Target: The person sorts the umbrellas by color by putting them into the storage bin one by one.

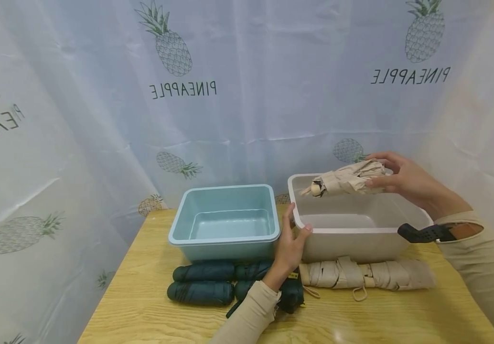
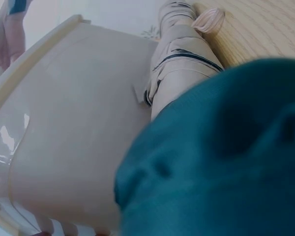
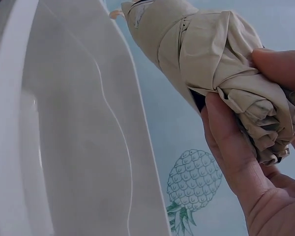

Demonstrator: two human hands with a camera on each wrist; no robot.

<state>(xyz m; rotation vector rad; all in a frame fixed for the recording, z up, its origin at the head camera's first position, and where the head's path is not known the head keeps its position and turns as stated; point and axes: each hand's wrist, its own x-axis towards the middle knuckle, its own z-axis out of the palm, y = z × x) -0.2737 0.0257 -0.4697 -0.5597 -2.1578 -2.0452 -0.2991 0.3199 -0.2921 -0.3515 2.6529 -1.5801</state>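
Note:
My right hand grips a folded beige umbrella by its loose fabric end, above the off-white bin. The umbrella lies nearly level, its rounded handle end towards the left. In the right wrist view, thumb and fingers press its bunched cloth from both sides. My left hand rests against the bin's near left corner, thumb at the front rim and fingers along the left side. Two more folded beige umbrellas lie end to end before this bin. Dark cloth blocks much of the left wrist view.
A light blue bin stands left of the off-white one. Several folded dark green umbrellas lie in two rows before it, partly behind my left forearm. The wooden table meets a pineapple-print curtain at the back.

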